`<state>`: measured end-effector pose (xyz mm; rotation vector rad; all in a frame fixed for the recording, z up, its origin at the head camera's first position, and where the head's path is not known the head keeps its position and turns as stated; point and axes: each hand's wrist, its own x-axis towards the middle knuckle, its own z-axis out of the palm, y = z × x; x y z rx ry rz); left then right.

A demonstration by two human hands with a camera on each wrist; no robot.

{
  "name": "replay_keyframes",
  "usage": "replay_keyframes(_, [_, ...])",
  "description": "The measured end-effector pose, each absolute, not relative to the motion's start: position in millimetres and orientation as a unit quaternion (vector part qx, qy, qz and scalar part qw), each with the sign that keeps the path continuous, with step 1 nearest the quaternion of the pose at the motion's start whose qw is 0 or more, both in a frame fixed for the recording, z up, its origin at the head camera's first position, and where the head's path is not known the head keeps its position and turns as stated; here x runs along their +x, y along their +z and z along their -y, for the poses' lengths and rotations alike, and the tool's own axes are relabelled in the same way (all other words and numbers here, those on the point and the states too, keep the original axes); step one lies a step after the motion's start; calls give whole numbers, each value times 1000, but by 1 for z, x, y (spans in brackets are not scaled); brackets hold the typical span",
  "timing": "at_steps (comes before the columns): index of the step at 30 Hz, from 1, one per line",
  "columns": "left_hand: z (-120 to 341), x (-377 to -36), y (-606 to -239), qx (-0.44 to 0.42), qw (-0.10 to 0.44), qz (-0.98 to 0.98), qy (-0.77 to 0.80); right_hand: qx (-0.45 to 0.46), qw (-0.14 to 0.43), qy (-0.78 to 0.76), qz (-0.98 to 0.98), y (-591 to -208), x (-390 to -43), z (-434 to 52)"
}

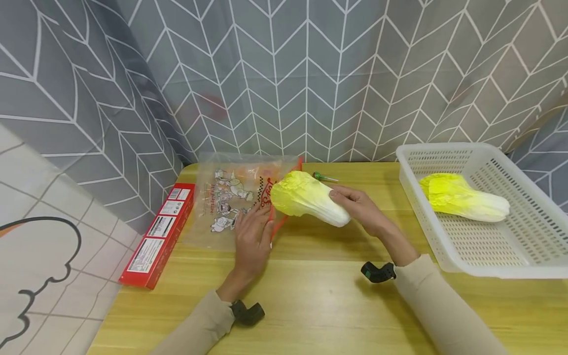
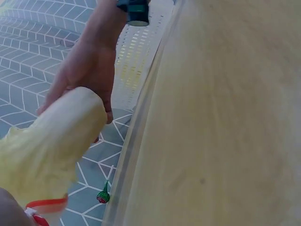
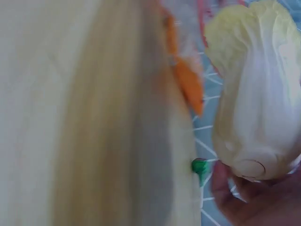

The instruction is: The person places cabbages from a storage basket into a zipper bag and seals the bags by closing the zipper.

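Observation:
My right hand [image 1: 361, 209] grips a Chinese cabbage [image 1: 310, 197] by its white base, its yellow leafy end pointing left over the mouth of a clear zip bag [image 1: 226, 231]. In the right wrist view, the fingers [image 3: 225, 193] are under the cabbage's base. My left hand [image 1: 253, 241] holds the bag near its red-edged opening, thumb apart from the fingers. The red edge [image 2: 49, 202] stands raised and curved beside that hand in the left wrist view. Cartoon animals and red lettering are printed on the bag, and something orange [image 3: 188, 87] shows through it.
A white slotted basket [image 1: 452, 246] at the right holds another Chinese cabbage [image 1: 466, 199]. Behind the held cabbage lies a green-wrapped lollipop [image 1: 324, 177]. Left of the bag is a long red box [image 1: 159, 234]. A patterned grey curtain [image 1: 306, 79] hangs along the wooden table's [image 1: 310, 305] back edge.

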<state>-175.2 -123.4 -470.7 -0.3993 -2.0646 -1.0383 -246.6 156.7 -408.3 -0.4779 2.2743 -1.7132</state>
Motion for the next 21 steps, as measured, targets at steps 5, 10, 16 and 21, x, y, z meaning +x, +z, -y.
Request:
replay_keyframes(5, [122,-175,-470,-134,384,794,-451,-240,-16,-502,-831,-422,-239,-150])
replay_keyframes(10, [123,-175,-472,-126,385,776,-484,-310,-103,-424,-844,-431,-233,-144])
replay_keyframes(16, [124,-176,-471,-132,401,768,-482,-352,-102,-357,-859,-430,-227,-140])
replay_keyframes(21, [124,-177,-467,-171,423,778,-433,-373,-128,-286,-873,-421,-223,-137])
